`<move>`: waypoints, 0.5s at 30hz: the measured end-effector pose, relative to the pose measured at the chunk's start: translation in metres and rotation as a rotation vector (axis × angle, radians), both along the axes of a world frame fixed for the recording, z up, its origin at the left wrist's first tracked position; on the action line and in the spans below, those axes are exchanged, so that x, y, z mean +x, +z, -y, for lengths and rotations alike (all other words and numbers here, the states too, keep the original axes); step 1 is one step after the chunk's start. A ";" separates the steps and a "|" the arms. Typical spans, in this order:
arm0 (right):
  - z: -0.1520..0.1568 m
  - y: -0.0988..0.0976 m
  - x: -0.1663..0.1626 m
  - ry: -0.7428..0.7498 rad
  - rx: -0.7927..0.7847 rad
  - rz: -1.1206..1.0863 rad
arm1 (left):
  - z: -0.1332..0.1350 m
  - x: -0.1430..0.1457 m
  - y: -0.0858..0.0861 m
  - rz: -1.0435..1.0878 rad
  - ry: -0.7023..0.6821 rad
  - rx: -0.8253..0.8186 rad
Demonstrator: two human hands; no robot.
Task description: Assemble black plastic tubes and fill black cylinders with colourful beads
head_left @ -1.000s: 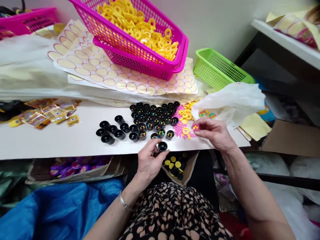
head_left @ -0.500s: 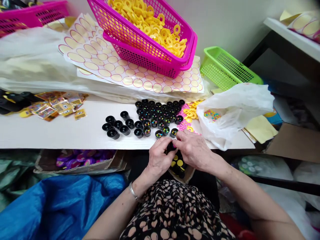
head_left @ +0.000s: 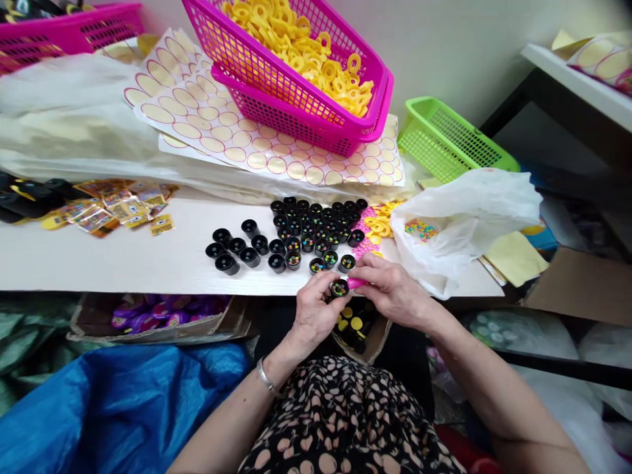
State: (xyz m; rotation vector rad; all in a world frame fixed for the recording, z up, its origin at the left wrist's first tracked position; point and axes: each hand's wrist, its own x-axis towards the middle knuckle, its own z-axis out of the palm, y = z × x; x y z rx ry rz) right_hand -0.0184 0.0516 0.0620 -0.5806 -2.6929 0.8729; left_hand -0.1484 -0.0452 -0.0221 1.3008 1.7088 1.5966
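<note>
My left hand (head_left: 316,308) is closed around a small black cup (head_left: 340,288) with coloured beads inside, held at the table's front edge. Between the fingers of my right hand (head_left: 392,289) is a bright pink piece (head_left: 356,283), close beside the cup's rim; its full shape is covered by the fingers. Many black cups (head_left: 307,243) stand on the table behind my hands, some with coloured beads in them. Pink beads (head_left: 364,247) and yellow rings (head_left: 379,226) lie to their right. An open white plastic bag (head_left: 461,217) with coloured beads (head_left: 421,230) sits further right.
Stacked pink baskets (head_left: 296,112) with yellow rings rest on sticker sheets (head_left: 232,145) at the back. A green basket (head_left: 454,141) stands right of them. Small printed packets (head_left: 129,209) lie at the left. Below the table edge are a box of purple items (head_left: 158,313) and another box (head_left: 371,345).
My right hand has drawn slightly right, away from the cup, with the pink piece in its fingers. The cup's opening and its beads now show. The view has shifted a little.
</note>
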 end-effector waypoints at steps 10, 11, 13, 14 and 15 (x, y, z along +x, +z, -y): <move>-0.115 -0.034 0.102 -0.878 0.188 0.039 | 0.025 -0.034 -0.015 -0.245 0.381 0.021; -0.125 -0.036 0.108 -0.877 0.250 0.231 | 0.024 -0.037 -0.018 -0.255 0.415 0.011; -0.138 -0.038 0.110 -0.814 0.301 0.557 | 0.020 -0.040 -0.022 -0.271 0.451 -0.002; -0.141 -0.038 0.107 -0.788 0.298 0.673 | 0.018 -0.041 -0.023 -0.274 0.460 -0.001; -0.143 -0.038 0.101 -0.774 0.284 0.759 | 0.015 -0.040 -0.024 -0.273 0.465 0.006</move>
